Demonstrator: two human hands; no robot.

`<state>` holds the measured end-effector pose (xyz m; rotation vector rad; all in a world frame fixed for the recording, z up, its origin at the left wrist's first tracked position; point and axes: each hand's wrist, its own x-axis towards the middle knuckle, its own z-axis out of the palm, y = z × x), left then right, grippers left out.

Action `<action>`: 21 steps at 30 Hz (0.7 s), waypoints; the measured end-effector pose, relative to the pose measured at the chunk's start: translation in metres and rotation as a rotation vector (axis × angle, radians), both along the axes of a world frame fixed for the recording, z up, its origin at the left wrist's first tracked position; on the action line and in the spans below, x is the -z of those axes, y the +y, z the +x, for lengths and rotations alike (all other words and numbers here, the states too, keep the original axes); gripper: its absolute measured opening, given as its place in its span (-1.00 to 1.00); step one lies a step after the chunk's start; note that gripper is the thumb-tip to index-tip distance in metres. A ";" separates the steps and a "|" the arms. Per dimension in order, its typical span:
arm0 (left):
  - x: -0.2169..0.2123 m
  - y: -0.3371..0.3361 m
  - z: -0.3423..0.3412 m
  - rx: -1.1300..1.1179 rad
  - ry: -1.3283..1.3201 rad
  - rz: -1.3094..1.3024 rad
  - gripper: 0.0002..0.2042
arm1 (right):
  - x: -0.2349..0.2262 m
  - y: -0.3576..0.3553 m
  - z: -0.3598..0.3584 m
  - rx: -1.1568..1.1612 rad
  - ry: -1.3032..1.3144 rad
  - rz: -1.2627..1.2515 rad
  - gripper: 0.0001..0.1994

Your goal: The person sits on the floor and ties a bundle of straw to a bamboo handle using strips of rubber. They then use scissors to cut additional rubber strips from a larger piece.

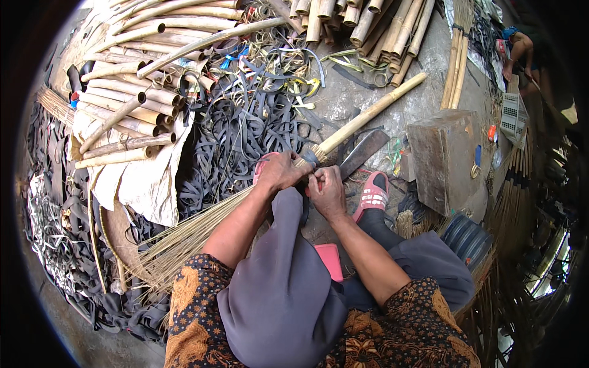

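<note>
A stick broom (202, 222) lies slantwise across my lap, its loose bristles toward the lower left. Its pale bamboo handle (374, 114) points to the upper right. A dark rubber strip (311, 158) wraps the bristles where they meet the handle. Around the bundle, just below this wrap, my left hand (281, 172) is closed. My right hand (329, 192) is closed right beside it, fingertips pinched; a bit of red shows at the fingers, but what they hold is unclear. Just beyond the right hand is a wide, dark machete blade (364, 153); its handle is hidden.
A heap of black rubber strips (245, 132) lies ahead. Bamboo poles (132, 101) are stacked at left on a white sack (153, 178), more (392, 30) at far right. A wooden block (445, 161) stands right of my pink sandal (372, 195). Another person's arm (521, 49) shows far right.
</note>
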<state>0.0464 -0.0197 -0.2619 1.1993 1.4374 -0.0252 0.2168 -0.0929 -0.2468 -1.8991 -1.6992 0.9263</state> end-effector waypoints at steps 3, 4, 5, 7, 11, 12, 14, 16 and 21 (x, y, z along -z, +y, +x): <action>0.004 -0.001 0.001 0.006 0.019 0.040 -0.28 | -0.003 0.002 -0.011 0.043 -0.103 0.039 -0.82; 0.004 -0.002 0.001 0.002 0.026 0.040 -0.28 | -0.003 0.003 -0.014 0.053 -0.110 0.066 -0.82; 0.005 -0.002 0.001 0.007 0.025 0.054 -0.27 | -0.003 0.005 -0.016 0.049 -0.162 0.042 -0.81; 0.005 -0.005 0.002 0.002 0.031 0.047 -0.26 | -0.003 0.009 -0.017 0.034 -0.258 -0.041 -0.81; 0.007 -0.006 0.000 0.047 0.048 0.070 -0.24 | -0.002 0.023 -0.007 -0.075 -0.376 -0.050 -0.80; 0.008 -0.005 -0.001 0.067 0.035 0.045 -0.21 | -0.001 0.026 -0.003 -0.107 -0.371 -0.051 -0.79; 0.011 -0.003 -0.007 0.051 -0.035 0.008 -0.19 | -0.001 0.026 0.007 -0.159 -0.319 -0.080 -0.74; 0.013 -0.001 -0.012 -0.026 -0.112 -0.048 -0.18 | 0.000 0.023 0.021 -0.204 -0.212 -0.099 -0.67; 0.009 -0.005 -0.010 0.154 -0.055 0.053 -0.23 | 0.019 0.002 0.053 0.342 -0.479 -0.325 -0.33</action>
